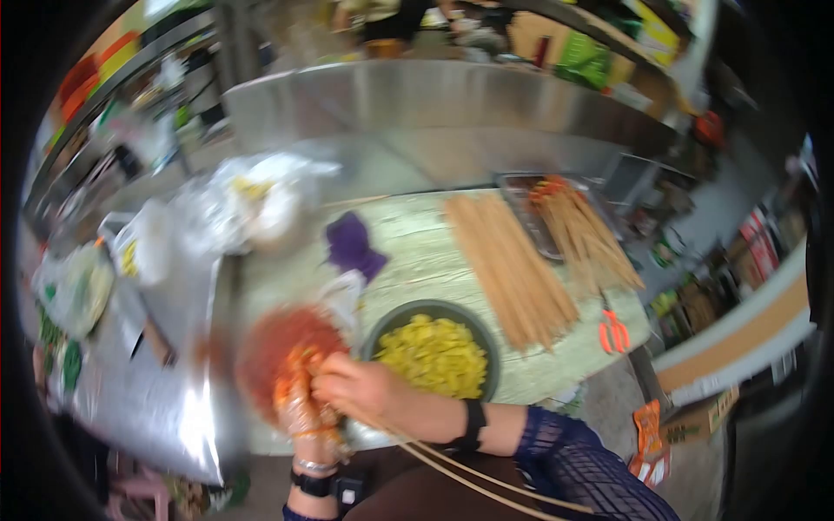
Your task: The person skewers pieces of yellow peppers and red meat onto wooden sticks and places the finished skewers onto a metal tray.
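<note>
My right hand (360, 386) is closed around a few thin bamboo skewers (469, 471), whose long ends trail toward the lower right. Beside it, my left hand (304, 404) wears a clear plastic glove smeared with red-orange sauce. Its fingers are curled together close to the skewers' hidden tips, and what they pinch is blurred. Both hands are over the near side of a round bowl of red food (282, 343), smeared by motion. A dark bowl (373, 334) filled with yellow-green cut pieces (430, 352) stands just right of my hands.
Bare bamboo skewers (512, 273) lie in a row on the table (408, 234). A metal tray (539, 234) holds loaded skewers (573, 217). Orange-handled pliers (613, 332) rest near the right edge. A purple cloth (352, 245), plastic bags (261, 204) and a knife (156, 343) lie leftward.
</note>
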### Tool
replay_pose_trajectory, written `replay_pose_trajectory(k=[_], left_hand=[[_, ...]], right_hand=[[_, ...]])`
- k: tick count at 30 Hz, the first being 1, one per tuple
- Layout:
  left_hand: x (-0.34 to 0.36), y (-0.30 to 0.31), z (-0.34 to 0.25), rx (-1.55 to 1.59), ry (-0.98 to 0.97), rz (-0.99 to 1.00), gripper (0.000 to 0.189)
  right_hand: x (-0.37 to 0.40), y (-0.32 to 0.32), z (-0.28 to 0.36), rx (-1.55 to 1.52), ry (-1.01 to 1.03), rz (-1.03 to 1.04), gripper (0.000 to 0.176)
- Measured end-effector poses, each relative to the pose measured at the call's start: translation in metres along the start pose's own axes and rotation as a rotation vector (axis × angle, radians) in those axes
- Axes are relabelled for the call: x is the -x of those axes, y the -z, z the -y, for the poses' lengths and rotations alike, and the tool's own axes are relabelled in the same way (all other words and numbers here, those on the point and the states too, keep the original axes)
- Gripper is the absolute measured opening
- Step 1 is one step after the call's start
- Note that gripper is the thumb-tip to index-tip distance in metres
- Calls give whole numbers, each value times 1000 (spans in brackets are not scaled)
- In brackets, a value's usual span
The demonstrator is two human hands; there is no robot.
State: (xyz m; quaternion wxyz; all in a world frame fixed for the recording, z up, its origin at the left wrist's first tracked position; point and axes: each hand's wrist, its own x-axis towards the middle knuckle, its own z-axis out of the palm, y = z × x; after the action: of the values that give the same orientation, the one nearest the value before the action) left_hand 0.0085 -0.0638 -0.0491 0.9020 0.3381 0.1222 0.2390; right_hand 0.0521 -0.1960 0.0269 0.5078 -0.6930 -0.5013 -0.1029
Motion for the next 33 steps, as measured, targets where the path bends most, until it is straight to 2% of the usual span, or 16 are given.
replay_pose_trajectory(k=[2,4,5,7,8,10,12,15,19,20,23,29,32,33], left_hand=[[2,-17,-6,15,24,-75,27],[-4,-12,-6,-72,-88,-54,32],[-8,-11,-12,-124,-165,-60,35],[-16,-7,-29,-187,-172,-112,40],[-15,-5,-35,-135,-123,-79,46],[-10,-16,-35,-177,-123,-106,51],[-9,-19,-36,-245,-101,-117,57],[-23,22,-32,-184,-108,57,55],[-22,29,-24,-385,-203,-113,50],[-36,43,-28,-278,-93,-123,48],[-21,10,-30,-404,-188,-102,44],[10,-47,-35,-594,-334,-3,35],[18,-52,-36,-731,-326,-9,34],[19,-52,-36,-778,-310,-16,34]], right_hand=[[-2,8,0,-37,-46,-61,10],[-4,19,5,-110,-72,-117,12],[1,29,4,-336,-264,-114,13],[21,57,6,-808,-639,-89,17],[26,78,9,-821,-758,-170,20],[50,109,-1,-880,-807,-340,23],[70,143,-4,-817,-756,-507,22],[98,198,-32,-734,-611,-855,24],[119,294,-85,-567,-499,-1178,33],[123,316,-100,-516,-510,-1281,35],[139,373,-152,-537,-505,-1444,38],[153,414,-225,-671,-553,-1526,40],[150,406,-216,-759,-657,-1576,36],[153,401,-208,-701,-776,-1387,35]])
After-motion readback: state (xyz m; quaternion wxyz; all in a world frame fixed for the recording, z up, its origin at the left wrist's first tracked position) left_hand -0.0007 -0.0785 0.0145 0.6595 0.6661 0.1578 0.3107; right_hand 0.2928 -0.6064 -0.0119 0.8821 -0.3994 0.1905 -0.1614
